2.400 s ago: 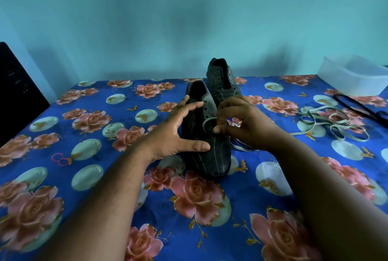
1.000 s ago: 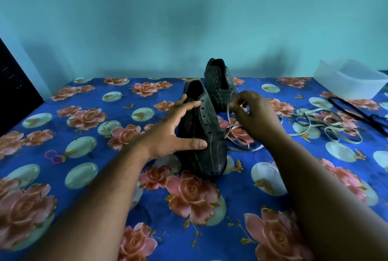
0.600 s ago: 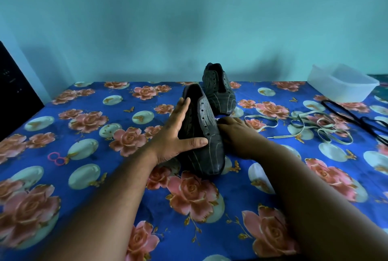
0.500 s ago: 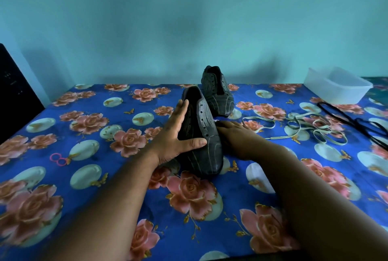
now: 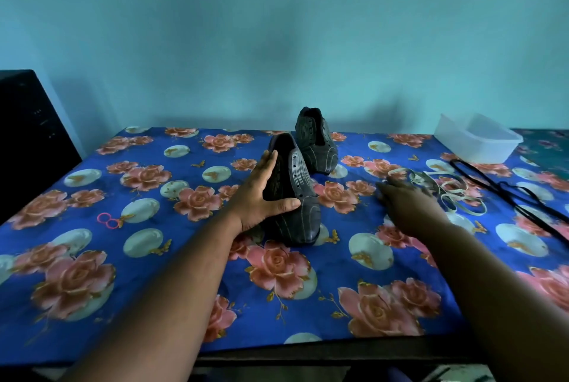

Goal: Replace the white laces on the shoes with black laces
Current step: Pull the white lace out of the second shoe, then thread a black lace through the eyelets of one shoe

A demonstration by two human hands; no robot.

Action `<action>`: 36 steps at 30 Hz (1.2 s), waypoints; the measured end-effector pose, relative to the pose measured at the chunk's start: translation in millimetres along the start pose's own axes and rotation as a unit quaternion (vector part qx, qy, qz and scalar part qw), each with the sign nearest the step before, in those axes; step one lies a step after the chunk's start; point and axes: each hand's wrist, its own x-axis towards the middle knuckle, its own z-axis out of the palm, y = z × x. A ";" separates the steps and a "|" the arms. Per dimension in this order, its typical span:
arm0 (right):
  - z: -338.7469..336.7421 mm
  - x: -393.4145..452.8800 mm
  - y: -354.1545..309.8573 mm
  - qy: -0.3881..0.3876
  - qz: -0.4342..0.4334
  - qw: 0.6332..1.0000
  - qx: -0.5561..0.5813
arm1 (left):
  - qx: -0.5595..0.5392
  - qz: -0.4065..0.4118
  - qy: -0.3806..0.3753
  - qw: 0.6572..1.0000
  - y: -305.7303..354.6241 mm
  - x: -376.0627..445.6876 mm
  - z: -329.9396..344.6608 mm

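Note:
Two dark striped shoes stand on the floral blue tablecloth [image 5: 154, 258], both without laces. The near shoe [image 5: 300, 212] points its toe at me, and the far shoe [image 5: 317, 144] stands behind it. My left hand [image 5: 261, 194] rests against the near shoe's left side with straight fingers, its thumb lying across the toe. My right hand [image 5: 406, 200], blurred, lies flat with spread fingers over the cloth to the shoe's right, just short of the loose white laces [image 5: 446, 191]. Black laces [image 5: 505, 191] lie further right.
A clear plastic container [image 5: 480, 141] sits at the back right corner. Small pink rings [image 5: 107, 220] lie on the cloth at the left. A black box [image 5: 27, 135] stands beyond the table's left edge. The table's front edge is close to me.
My right hand pulled the white lace out of the near shoe, let it drop to the right and now moves right toward the lace pile. My left hand stayed on the shoe.

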 end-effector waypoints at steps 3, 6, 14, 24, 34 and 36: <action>-0.2 -13.1 -28.6 0.014 -0.068 0.997 0.013 | -0.009 -0.011 0.008 1.000 1.5 -0.7 -1.1; 4.3 -22.3 -42.4 -0.041 -0.085 0.995 0.021 | -0.016 -0.022 0.030 0.999 3.6 -7.2 0.1; -2.4 -27.1 -18.0 -0.028 -0.016 0.998 0.055 | -0.068 -0.086 0.104 0.989 21.0 -38.8 16.4; -13.1 -67.3 -134.1 0.015 -0.111 0.939 0.324 | -0.119 -0.151 0.148 0.970 46.5 -73.8 26.3; -25.4 -94.8 -92.2 0.079 -0.098 0.950 0.285 | 0.027 -0.016 0.175 0.984 91.1 -85.1 48.6; -27.7 -104.9 -64.9 0.094 -0.077 0.959 0.255 | 0.033 0.031 0.159 0.986 102.3 -83.3 65.6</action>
